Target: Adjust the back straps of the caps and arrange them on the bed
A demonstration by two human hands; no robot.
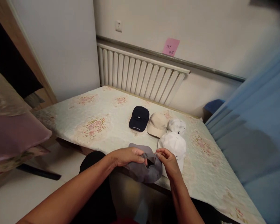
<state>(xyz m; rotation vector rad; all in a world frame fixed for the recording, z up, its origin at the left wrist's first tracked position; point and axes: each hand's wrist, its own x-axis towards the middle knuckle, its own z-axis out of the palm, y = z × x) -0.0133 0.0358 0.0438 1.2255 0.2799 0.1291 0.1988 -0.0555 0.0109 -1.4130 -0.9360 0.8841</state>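
A grey baseball cap (144,174) is held between my two hands at the table's near edge, its back opening and strap facing up. My left hand (128,156) grips the strap side, thumb on top. The fingers of my right hand (167,158) pinch the cap's rim at the right of the opening. Just beyond lie a navy cap (139,118) with small white lettering on its brim, a beige cap (157,123) and a small white cap (177,127). A larger white cap (174,143) is partly hidden behind my right hand.
The caps rest on a table with a pale floral cloth (70,124). Behind it stand a white radiator (140,73) and a wall with a pink note (171,46). A blue curtain (254,124) hangs at the right; a pink cloth-covered thing (18,133) is at the left.
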